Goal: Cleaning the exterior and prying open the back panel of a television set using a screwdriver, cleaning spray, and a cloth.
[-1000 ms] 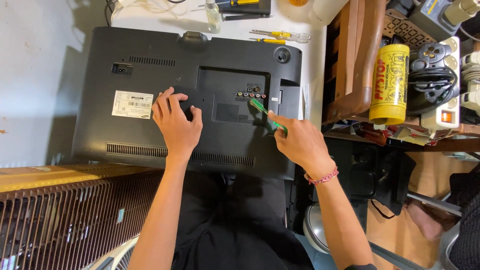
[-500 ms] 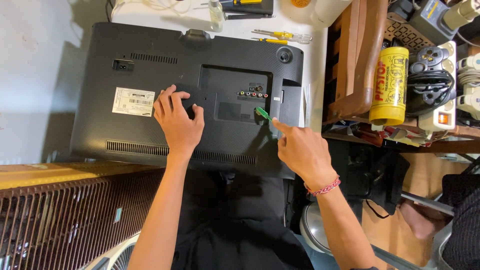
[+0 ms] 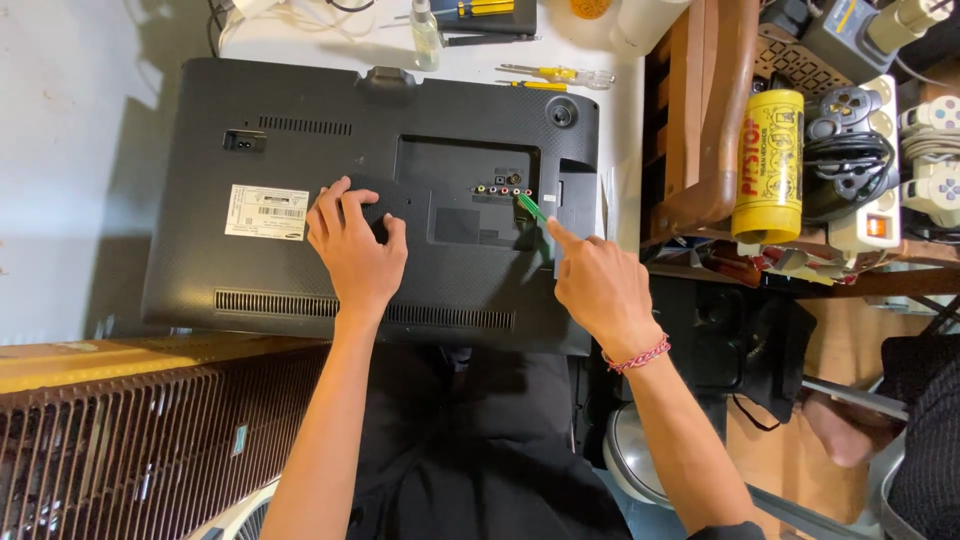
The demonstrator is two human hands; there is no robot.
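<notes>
The monitor point(image 3: 300, 270) lies face down on a white work surface point(image 3: 300, 45), its back panel upward. The panel is matte black plastic with a fine stippled texture, rectangular, with rounded corners. A long slotted vent strip runs along its lower edge, and a shorter one sits near the top left. A white rectangular label point(image 3: 266, 212) is fixed left of centre. A recessed rectangular bay in the middle holds a row of small coloured round sockets point(image 3: 500, 189).

The left hand point(image 3: 355, 250) rests flat on the panel just right of the label, fingers spread and slightly curled, gripping nothing. The right hand point(image 3: 600, 285) is loosely closed around a green-handled screwdriver point(image 3: 529, 207); the index finger lies extended along it. The tool's tip sits at the right end of the socket row, inside the bay. A braided wristband circles the right wrist.

Above the monitor, on the white surface, lie two yellow-handled screwdrivers point(image 3: 555, 78) and a small clear bottle point(image 3: 425, 30). To the right stands a curved brown wooden piece point(image 3: 715, 120), then a yellow cylindrical can point(image 3: 768, 165) and grey game controllers point(image 3: 935, 150) on a cluttered shelf. A ribbed metal grille point(image 3: 130, 440) occupies the lower left. The person's lap is clad in black fabric.
</notes>
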